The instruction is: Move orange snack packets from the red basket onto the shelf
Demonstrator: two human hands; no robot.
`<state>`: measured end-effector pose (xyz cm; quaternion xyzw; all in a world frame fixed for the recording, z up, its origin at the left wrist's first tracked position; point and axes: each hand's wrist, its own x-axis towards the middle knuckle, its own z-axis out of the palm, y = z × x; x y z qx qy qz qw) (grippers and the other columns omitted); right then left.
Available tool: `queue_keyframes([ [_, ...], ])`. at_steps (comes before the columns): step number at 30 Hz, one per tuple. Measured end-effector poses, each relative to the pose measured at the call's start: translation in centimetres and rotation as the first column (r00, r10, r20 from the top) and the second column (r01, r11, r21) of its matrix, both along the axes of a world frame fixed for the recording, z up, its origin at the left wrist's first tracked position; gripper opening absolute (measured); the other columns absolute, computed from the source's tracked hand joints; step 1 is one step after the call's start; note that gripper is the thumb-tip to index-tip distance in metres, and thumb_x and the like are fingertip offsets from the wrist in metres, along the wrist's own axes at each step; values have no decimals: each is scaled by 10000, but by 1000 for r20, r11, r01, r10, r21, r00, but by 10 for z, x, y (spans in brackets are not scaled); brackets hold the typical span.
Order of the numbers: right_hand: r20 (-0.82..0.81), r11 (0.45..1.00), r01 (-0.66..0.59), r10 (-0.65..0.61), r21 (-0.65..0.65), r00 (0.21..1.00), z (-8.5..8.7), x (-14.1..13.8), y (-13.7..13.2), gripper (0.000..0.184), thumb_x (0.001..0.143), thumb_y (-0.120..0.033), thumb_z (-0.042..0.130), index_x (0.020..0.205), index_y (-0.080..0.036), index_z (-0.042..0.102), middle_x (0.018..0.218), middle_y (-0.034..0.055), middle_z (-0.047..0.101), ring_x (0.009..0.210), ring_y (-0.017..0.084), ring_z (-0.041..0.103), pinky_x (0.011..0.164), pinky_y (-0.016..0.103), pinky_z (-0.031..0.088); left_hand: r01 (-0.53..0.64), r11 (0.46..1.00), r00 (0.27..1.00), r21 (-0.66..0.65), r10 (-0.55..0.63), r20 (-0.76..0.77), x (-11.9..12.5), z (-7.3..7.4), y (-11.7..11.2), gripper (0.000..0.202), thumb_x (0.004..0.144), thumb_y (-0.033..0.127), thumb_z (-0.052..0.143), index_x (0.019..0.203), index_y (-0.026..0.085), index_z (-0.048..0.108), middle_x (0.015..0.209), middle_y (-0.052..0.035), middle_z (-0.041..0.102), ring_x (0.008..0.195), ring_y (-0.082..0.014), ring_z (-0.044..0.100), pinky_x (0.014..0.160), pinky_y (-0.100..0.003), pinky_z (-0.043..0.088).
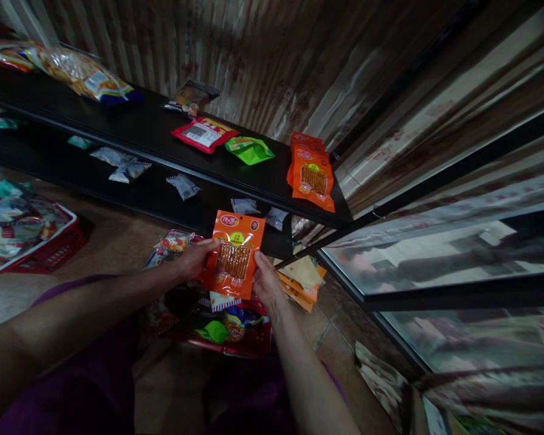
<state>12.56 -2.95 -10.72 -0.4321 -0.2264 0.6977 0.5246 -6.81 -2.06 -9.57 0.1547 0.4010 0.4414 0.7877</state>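
Observation:
Between my two hands is an orange snack packet point(234, 257), its front facing me, with a clear window showing brown sticks. My left hand point(199, 258) pinches its left edge, and my right hand point(266, 279) grips its right edge. Under the packet stands a dark red basket point(249, 348) holding a bright green packet point(214, 331), a blue packet point(241, 320) and others partly hidden by my hands. Similar orange packets point(312, 172) lie stacked at the right end of the black upper shelf point(145, 130).
A red packet point(204, 133) and a green packet point(249, 149) lie on the upper shelf. Small wrapped snacks point(184, 186) are scattered on the lower shelf. Another red basket point(49, 246) full of packets stands left. Orange and cream pieces point(303, 278) lie on the floor by the dark frame point(344, 278).

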Motion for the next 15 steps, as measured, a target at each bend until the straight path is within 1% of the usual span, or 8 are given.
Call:
queue_keyframes([
  [3, -4, 1000, 20, -20, -11, 1000, 0, 0, 0, 279, 627, -325, 847, 836, -214, 700, 848, -5, 764, 753, 173, 697, 756, 324, 576, -6, 1000, 1000, -4, 6, 4, 2, 2, -1, 111, 860, 160, 564, 958, 145, 613, 789, -68, 703, 653, -184, 672, 583, -283, 544],
  [6, -18, 1000, 24, -24, -3, 1000, 1, 0, 0, 256, 649, -293, 833, 858, -215, 705, 877, -3, 765, 784, 170, 701, 761, 311, 576, -10, 1000, 1000, 15, 10, -2, 2, 6, -2, 90, 857, 166, 574, 922, 127, 623, 800, -88, 708, 652, -190, 677, 572, -285, 548],
  [9, -19, 999, 32, -32, -2, 999, 2, -1, 0, 220, 671, -276, 816, 852, -215, 707, 873, -5, 766, 766, 165, 705, 742, 297, 576, -33, 999, 999, 22, 32, 17, 2, 9, -3, 78, 836, 152, 602, 896, 117, 637, 813, -94, 714, 650, -174, 674, 589, -266, 545],
  [12, -14, 999, 42, -42, -2, 999, 1, -1, 1, 206, 666, -274, 815, 830, -214, 706, 857, -9, 766, 741, 158, 703, 732, 288, 574, -29, 999, 999, 39, 28, 40, 3, 10, -4, 114, 791, 146, 652, 903, 125, 650, 823, -85, 717, 668, -173, 675, 624, -266, 543],
  [15, 8, 999, 48, -48, -3, 999, -1, 0, 2, 187, 676, -281, 804, 817, -210, 703, 829, -13, 763, 724, 152, 698, 721, 279, 567, -5, 999, 1000, 48, 4, 22, 2, 9, -5, 134, 763, 166, 680, 891, 143, 652, 811, -73, 717, 665, -175, 674, 627, -264, 532],
])
